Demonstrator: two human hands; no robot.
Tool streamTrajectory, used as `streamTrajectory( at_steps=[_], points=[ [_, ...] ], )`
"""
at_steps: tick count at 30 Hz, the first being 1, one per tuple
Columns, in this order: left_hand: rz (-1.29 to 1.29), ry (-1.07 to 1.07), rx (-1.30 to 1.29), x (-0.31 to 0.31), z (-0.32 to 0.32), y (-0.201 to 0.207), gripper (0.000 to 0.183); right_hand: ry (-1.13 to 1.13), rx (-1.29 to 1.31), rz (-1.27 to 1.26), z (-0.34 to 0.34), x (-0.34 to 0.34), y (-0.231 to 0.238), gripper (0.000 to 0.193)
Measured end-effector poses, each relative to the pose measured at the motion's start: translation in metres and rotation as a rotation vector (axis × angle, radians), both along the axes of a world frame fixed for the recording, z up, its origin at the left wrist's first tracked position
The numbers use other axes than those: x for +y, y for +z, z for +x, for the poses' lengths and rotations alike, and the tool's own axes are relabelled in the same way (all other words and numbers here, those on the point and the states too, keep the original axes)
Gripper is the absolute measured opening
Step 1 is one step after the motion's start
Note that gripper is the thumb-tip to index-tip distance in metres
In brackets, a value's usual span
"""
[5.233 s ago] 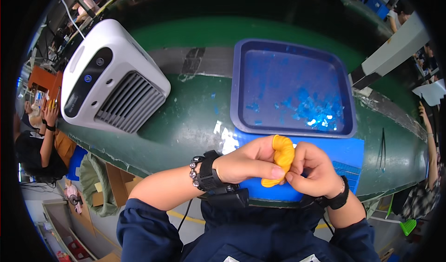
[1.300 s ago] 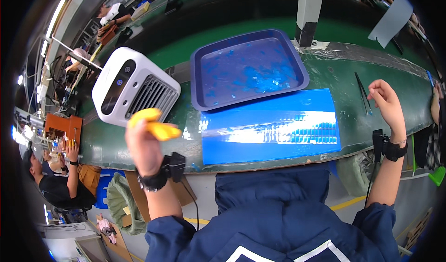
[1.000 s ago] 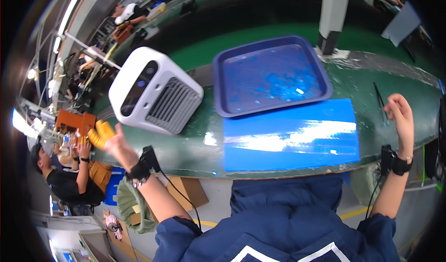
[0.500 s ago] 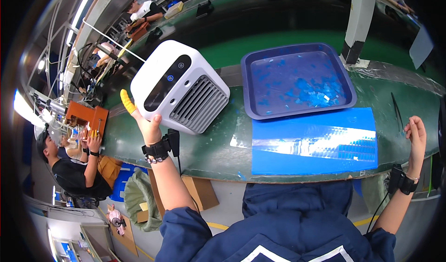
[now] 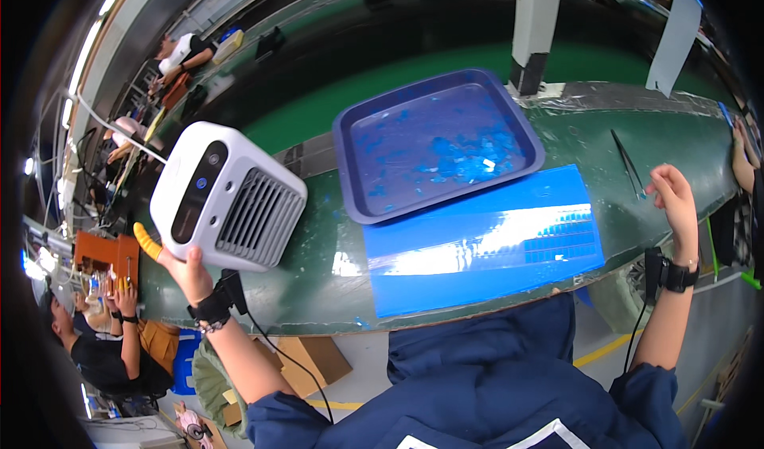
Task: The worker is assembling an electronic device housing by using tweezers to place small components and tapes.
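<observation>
A white portable air cooler (image 5: 205,210) with a dark control strip, a lit blue button and a grey slatted grille is at the left of the bench. My left hand (image 5: 185,274) grips its lower left corner, thumb in front, a yellow-covered finger stretched along the side; the other fingers are hidden behind it. My right hand (image 5: 675,197) is over the right of the bench, fingers loosely curled and seemingly holding nothing. Beside its fingertips lie dark tweezers (image 5: 625,161). Between my hands, a blue sheet (image 5: 477,278) with rows of small rectangles lies before a dark blue tray (image 5: 348,163).
Small blue film pieces (image 5: 469,159) are scattered in the tray. A grey post (image 5: 535,19) rises behind it. The green bench (image 5: 318,298) curves across, with a dark belt beyond. A co-worker (image 5: 99,361) sits at far left; cardboard boxes (image 5: 314,363) stand below.
The whole view has turned, so the bench items sit further left in it. My right hand has come closer to the tweezers. My left hand stays on the air cooler.
</observation>
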State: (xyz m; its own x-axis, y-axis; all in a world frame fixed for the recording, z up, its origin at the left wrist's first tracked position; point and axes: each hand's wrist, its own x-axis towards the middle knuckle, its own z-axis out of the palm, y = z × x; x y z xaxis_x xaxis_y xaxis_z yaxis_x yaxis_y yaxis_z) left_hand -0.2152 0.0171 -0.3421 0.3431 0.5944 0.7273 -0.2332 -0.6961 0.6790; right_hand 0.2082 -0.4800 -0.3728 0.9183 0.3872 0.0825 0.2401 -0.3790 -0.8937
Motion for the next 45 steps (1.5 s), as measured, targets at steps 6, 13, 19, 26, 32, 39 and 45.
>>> streamTrajectory(
  at_steps=[6, 13, 19, 26, 32, 39, 45],
  points=[
    [-0.087, 0.119, 0.071, 0.008, -0.021, -0.015, 0.083, 0.004, -0.201, -0.536, 0.038, 0.009, -0.003, 0.025],
    [0.174, 0.222, -0.086, -0.033, -0.002, 0.016, 0.068, -0.018, -0.287, -0.845, 0.032, 0.037, -0.009, 0.034],
    [-0.029, 0.057, -0.378, -0.110, -0.028, 0.026, 0.049, 0.042, -0.443, -0.979, 0.044, 0.026, -0.018, 0.025],
    [0.374, -0.074, 0.859, -0.183, 0.040, -0.030, 0.026, 0.275, 0.233, -0.033, -0.019, 0.015, -0.015, 0.017],
    [0.283, -0.174, 0.995, -0.201, 0.055, -0.050, 0.041, 0.288, 0.396, 0.199, -0.077, 0.032, -0.018, 0.015],
    [0.274, -0.114, 0.992, -0.193, 0.045, -0.057, 0.042, 0.373, 0.439, 0.193, -0.095, 0.048, -0.015, 0.014],
    [0.228, -0.054, 0.973, -0.189, 0.034, -0.061, 0.040, 0.398, 0.416, 0.183, -0.103, 0.065, -0.016, 0.013]
  ],
)
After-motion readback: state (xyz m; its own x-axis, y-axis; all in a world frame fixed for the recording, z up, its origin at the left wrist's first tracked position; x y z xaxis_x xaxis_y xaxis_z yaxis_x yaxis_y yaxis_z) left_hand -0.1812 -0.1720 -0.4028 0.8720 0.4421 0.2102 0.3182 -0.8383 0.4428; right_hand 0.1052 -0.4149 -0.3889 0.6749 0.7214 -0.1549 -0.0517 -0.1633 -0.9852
